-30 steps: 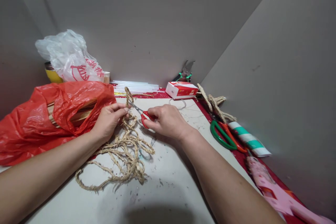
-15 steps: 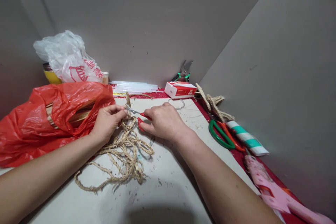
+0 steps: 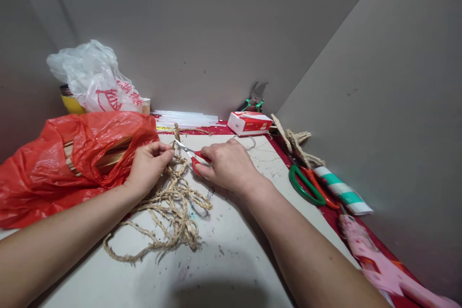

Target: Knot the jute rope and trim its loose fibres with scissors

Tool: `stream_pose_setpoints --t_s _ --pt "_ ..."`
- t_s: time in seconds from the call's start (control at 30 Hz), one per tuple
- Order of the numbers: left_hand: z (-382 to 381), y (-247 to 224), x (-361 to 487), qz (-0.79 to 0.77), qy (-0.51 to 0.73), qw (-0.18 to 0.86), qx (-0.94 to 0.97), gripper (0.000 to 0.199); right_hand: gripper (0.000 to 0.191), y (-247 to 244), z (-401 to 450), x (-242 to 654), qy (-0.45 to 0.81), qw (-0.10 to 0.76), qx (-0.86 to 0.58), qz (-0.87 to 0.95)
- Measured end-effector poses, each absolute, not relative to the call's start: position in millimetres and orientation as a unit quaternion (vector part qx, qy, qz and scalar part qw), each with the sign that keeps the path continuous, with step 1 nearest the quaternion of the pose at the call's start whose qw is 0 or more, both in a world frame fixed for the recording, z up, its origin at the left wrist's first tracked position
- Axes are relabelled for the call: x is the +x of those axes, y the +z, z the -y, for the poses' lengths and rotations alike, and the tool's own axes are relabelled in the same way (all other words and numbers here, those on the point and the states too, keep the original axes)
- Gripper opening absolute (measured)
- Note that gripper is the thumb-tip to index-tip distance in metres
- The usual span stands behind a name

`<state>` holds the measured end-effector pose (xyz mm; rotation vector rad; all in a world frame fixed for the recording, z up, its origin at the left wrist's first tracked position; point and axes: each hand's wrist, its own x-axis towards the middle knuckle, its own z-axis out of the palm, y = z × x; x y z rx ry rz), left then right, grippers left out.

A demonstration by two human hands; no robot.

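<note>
My left hand [image 3: 148,166] is closed in a pinch on the braided straw rope [image 3: 175,224], near its upper end. Below that hand the rope falls into a loose, tangled heap on the white tabletop. My right hand [image 3: 229,163] grips small red-handled scissors [image 3: 186,148], fingers and thumb at the handle loops. The blades are parted and point left, their tips right beside my left fingertips. A short piece of rope stands up just behind the tips. Whether the blades touch any strand is too small to tell.
A red plastic bag [image 3: 43,163] of wooden strips lies left, with a white plastic bag [image 3: 97,82] behind it. Clear sticks [image 3: 187,119], a red-and-white box [image 3: 250,123] and pruning shears [image 3: 255,97] sit at the back. Green-handled scissors [image 3: 306,185] and a pink tool [image 3: 382,264] lie right.
The scissors' handles and blades have spread further apart, and my right hand has shifted slightly right. My left hand keeps its pinch in nearly the same place.
</note>
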<state>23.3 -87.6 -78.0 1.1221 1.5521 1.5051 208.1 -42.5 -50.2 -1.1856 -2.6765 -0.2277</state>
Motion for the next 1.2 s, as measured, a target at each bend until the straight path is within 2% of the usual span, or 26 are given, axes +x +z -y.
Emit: stream_pose_setpoints --t_s 0.67,0.93,1.2 --pt "88.8 -76.6 24.6 -0.612 0.564 0.296 0.47 0.013 0.036 -49.1 48.2 203.2 -0.102 0.098 -0.42 0.896" --pt "88.0 -82.6 23.3 -0.616 0.534 0.215 0.538 0.014 0.035 -50.2 49.7 199.0 -0.062 0.068 -0.435 0.895" --pt "88.9 -82.8 24.2 -0.624 0.531 0.198 0.538 0.018 0.036 -47.6 52.3 196.4 -0.074 0.066 -0.438 0.894"
